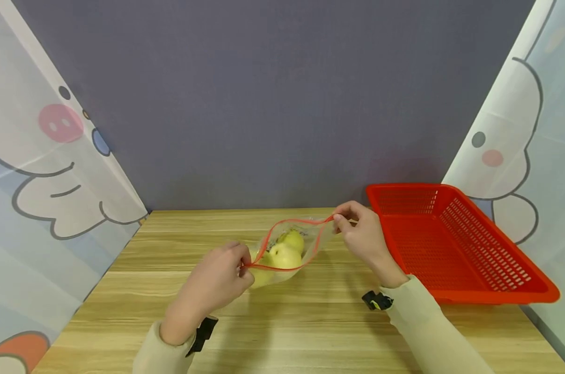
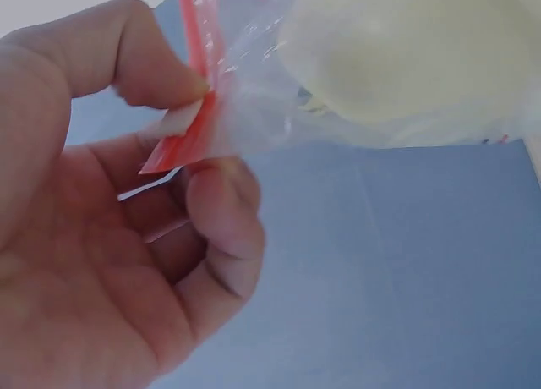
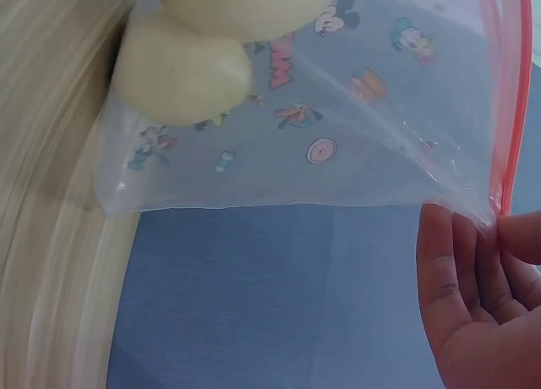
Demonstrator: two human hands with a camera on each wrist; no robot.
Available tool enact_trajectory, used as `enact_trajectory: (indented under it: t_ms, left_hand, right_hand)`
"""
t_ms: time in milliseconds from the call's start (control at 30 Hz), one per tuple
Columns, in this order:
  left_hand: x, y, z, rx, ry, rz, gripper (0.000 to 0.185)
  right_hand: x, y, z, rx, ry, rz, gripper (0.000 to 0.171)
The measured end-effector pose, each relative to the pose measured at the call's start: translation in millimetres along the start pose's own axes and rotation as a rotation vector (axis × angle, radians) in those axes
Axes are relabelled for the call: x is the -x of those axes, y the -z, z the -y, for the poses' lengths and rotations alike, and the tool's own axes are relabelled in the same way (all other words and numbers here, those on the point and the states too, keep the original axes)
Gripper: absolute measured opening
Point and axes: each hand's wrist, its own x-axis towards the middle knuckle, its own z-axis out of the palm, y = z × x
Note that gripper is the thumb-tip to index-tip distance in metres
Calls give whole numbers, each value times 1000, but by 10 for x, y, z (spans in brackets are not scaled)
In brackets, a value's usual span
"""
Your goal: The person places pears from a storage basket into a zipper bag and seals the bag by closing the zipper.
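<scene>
A clear zip bag [image 1: 316, 228] with a red zip rim is spread open between the hands. Inside it lie several round yellow fruits [image 1: 287, 256], pear- or apple-like. One corner of the rim is pinched by my left hand [image 1: 219, 275], thumb and fingertips on the red strip. At the opposite corner my right hand [image 1: 364, 236] pinches the rim between thumb and fingers. Small cartoon prints [image 3: 321, 150] show on the bag's side in the right wrist view. There the bag's lower end hangs close by the wooden tabletop, with fruits [image 3: 182, 72] bunched towards that end.
A red plastic basket [image 1: 455, 296] with slotted walls stands on the right of the wooden table [image 1: 170, 249], close beside my right forearm. A dark grey panel [image 1: 282, 104] rises behind the table. Cartoon-printed curtains [image 1: 34, 171] hang at both sides.
</scene>
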Motion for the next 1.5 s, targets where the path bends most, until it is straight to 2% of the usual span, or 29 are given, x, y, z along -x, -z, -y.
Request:
enact_trajectory:
  t_ms: [267, 533, 800, 933, 1167, 1367, 1500]
  left_hand:
    - [-129, 12, 164, 70, -36, -188, 16]
    - [-346, 30, 347, 169, -72, -371, 14]
    - [-522, 115, 405, 218, -120, -471, 14]
    - [-575, 191, 383, 222, -143, -472, 12]
    - [-575, 285, 352, 237, -102, -381, 9]
    - [-602, 260, 366, 289, -49, -322, 8]
    - [-631, 196, 401, 370, -1, -318, 11]
  right_hand:
    - [3, 87, 58, -17, 41, -61, 4]
    - [19, 177, 118, 10, 121, -162, 5]
    - [31, 276, 177, 29, 165, -228, 5]
    - [12, 320, 199, 23, 158, -257, 5]
    - [-18, 367, 238, 24, 139, -270, 5]
    - [-51, 408, 271, 84, 105, -272, 5]
    - [-68, 423, 258, 132, 63, -245, 7]
